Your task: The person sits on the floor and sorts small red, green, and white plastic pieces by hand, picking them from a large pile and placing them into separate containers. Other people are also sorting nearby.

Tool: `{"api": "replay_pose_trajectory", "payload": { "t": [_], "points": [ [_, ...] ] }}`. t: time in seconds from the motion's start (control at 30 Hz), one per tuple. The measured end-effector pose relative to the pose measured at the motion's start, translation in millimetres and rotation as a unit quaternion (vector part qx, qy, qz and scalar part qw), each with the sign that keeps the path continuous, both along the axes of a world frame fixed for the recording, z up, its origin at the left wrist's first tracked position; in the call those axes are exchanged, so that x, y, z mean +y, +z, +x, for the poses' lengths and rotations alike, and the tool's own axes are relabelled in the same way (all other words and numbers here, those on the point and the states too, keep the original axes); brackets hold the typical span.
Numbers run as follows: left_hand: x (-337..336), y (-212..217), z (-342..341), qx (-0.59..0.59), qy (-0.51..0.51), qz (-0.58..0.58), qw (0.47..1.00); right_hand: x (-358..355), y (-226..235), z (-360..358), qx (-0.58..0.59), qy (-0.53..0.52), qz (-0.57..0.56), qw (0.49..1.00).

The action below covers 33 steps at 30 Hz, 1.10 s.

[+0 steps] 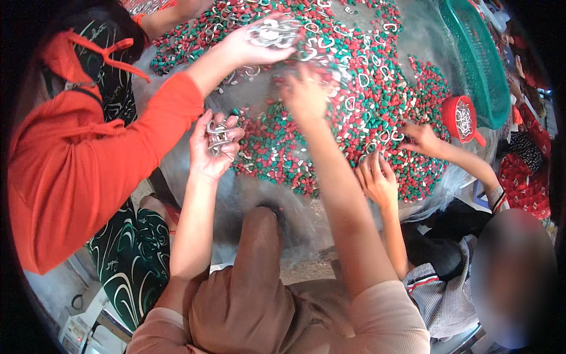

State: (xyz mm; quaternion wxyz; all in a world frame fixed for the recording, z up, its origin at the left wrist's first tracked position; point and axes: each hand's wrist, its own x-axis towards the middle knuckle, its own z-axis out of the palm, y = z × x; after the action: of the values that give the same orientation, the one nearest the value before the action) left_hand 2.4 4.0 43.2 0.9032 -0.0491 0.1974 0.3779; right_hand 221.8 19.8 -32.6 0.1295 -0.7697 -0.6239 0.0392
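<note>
My left hand point(207, 154) is turned palm up at the near left edge of the pile. Its fingers curl round several shiny metal rings point(218, 137), some of them looking D-shaped or oval. Over the middle of the pile reaches my right hand point(305, 97), smeared by motion, so its grip is unclear. Below it spreads a wide layer of small red, green and white pieces point(283, 141), with loose metal rings point(350, 104) scattered among them.
At left, a person in an orange top holds a heap of rings in one hand point(265, 44). Another person's two hands point(379, 177) work in the pile at right. A red handled container point(453, 121) of metal parts and a green basket point(492, 88) stand on the right.
</note>
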Motion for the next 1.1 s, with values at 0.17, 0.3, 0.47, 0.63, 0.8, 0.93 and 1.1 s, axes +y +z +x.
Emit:
{"api": "replay_pose_trajectory", "payload": {
  "t": [0.17, 0.3, 0.47, 0.63, 0.8, 0.93, 1.1],
  "points": [
    [-1.6, -17.8, 8.5, -0.016, 0.008, -0.052, 0.998, -68.0, 11.8, 85.3, -0.036, -0.127, 0.05, 0.99],
    [2.9, -21.5, 19.6, -0.011, -0.006, -0.075, 0.997, -88.9, 28.8, 89.8, -0.103, -0.26, 0.002, 0.96],
    [13.7, -22.9, 23.9, 0.118, 0.011, -0.084, 0.989, -37.3, 14.6, 37.1, 0.063, 0.004, 0.117, 0.991],
    [29.2, -47.3, 33.8, 0.518, -0.1, 0.136, 0.838, 24.6, -11.3, -9.7, -0.006, -0.006, 0.117, 0.993],
    [75.7, -120.7, 32.4, 0.749, 0.12, 0.57, 0.315, 23.4, -9.9, -12.6, 0.014, 0.004, 0.078, 0.997],
    [75.8, -89.8, 60.6, 0.808, -0.021, 0.402, 0.43, 1.7, -1.8, -0.5, 0.119, 0.007, 0.034, 0.992],
    [77.7, -93.7, 55.0, 0.813, -0.055, 0.439, 0.379, -24.7, 11.7, 16.6, 0.664, -0.095, -0.003, 0.742]
  ]
}}
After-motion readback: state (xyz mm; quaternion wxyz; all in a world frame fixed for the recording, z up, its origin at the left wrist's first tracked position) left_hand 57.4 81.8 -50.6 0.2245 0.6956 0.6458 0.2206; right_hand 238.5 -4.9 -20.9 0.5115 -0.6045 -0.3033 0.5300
